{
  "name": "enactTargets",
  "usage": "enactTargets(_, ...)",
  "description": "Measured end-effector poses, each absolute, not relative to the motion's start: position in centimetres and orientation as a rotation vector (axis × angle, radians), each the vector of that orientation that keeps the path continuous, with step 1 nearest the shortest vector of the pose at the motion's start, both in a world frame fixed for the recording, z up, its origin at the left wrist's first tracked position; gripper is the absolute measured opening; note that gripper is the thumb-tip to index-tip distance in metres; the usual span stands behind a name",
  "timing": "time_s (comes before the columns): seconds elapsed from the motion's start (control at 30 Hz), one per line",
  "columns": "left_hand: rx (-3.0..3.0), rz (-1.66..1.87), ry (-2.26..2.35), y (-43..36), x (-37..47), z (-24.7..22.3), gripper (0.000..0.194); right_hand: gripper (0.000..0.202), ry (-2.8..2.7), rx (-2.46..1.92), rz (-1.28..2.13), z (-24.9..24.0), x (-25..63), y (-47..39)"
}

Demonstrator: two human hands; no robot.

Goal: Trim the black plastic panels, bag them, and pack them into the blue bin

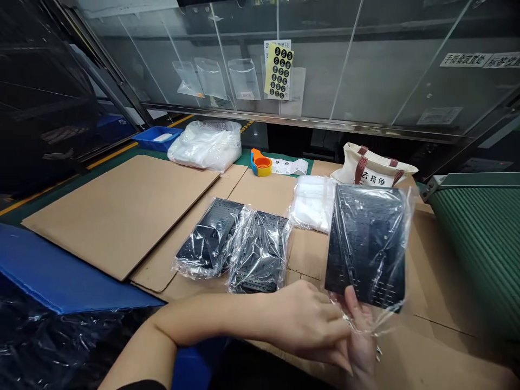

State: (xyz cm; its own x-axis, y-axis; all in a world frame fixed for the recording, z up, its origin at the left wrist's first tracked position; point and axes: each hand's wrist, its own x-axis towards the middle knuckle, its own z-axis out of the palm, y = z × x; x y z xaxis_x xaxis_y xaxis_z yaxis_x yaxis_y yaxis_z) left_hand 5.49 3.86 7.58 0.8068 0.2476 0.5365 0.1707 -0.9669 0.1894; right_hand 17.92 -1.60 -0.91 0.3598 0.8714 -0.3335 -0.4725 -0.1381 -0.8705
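In the head view a flat black slotted panel (368, 244) sits inside a clear plastic bag (408, 216), raised above the table at the right. My right hand (361, 336) grips its lower end, thumb up against the panel's face. Crossing in from the left, my left hand (311, 319) has its fingers closed at the loose lower edge of the bag, beside my right hand; its fingertips are partly hidden. Two more bagged black panels, one on the left (215, 233) and one on the right (262, 249), lie side by side on the cardboard.
A stack of clear bags (312, 200) lies behind the panel. Farther back are an orange-and-blue tape dispenser (260, 163), a bulky plastic bundle (207, 143), a blue tray (156, 138) and a canvas bag (371, 168). Cardboard sheets (122, 206) lie left; a green conveyor (483, 238) runs right.
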Motion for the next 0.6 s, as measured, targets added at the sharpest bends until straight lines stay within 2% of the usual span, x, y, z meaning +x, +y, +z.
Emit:
enactTargets(0.1,2.123,1.102,0.828,4.7,3.0,7.7,0.049,0.065,-0.262,-1.063,1.275,1.2,17.9,-1.6)
enactTargets(0.17,1.609,1.116,0.874,5.3,2.0,7.5,0.073,0.069,-0.246,-1.005,1.427,1.8,17.2,-1.8)
enactTargets(0.2,1.413,1.105,0.819,5.5,1.8,7.2,0.077,0.067,-0.254,-1.0,1.496,1.8,16.8,-1.9)
enactTargets(0.23,1.264,1.095,0.761,5.6,1.7,6.9,0.075,0.064,-0.267,-1.005,1.547,1.7,16.3,-2.0)
enactTargets(0.3,1.068,1.131,0.737,5.6,1.7,6.4,0.059,0.056,-0.306,-1.035,1.579,1.0,15.6,-2.0)
enactTargets(0.4,0.97,1.222,0.763,5.2,1.5,5.9,0.041,0.045,-0.392,-1.101,1.481,-0.5,16.0,-1.6)
enactTargets(0.5,1.015,1.183,0.753,4.7,0.5,6.1,0.04,0.041,-0.619,-1.244,1.23,-1.7,17.6,-1.2)
enactTargets(0.6,1.011,1.123,0.785,4.9,-1.2,6.3,0.043,0.024,-1.105,-1.348,0.928,-2.1,18.5,-0.9)
